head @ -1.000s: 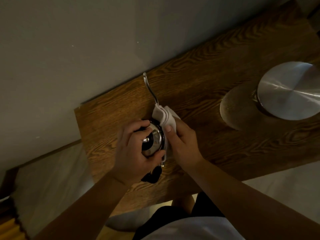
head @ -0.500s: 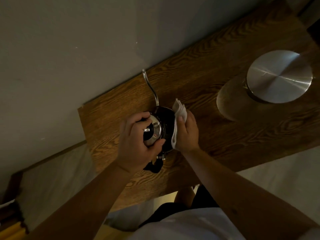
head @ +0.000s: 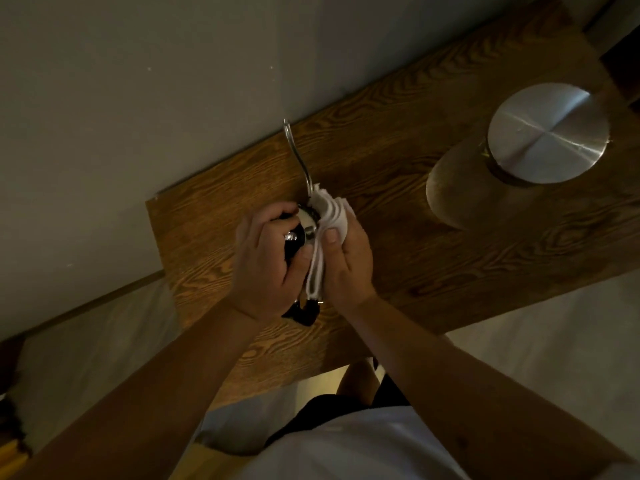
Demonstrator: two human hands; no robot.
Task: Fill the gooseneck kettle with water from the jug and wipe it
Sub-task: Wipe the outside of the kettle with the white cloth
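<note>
The gooseneck kettle [head: 298, 233] stands near the left end of the wooden table [head: 398, 216], its thin metal spout [head: 296, 154] pointing toward the wall. My left hand [head: 268, 265] is clamped over the kettle's lid and black knob. My right hand [head: 346, 261] presses a folded white cloth [head: 329, 220] against the kettle's right side and top, near the spout's base. The kettle's black handle [head: 303, 311] sticks out toward me below my hands. The jug [head: 512, 161], with a round metal lid, stands at the right end of the table.
A pale wall runs along the table's far edge. Pale floor lies to the left of and below the table. My white shirt and dark shorts fill the bottom of the view. A dark object sits at the far left edge.
My right hand has moved the cloth from the kettle's right flank up over its top by the spout base. My left hand has stayed on the lid.
</note>
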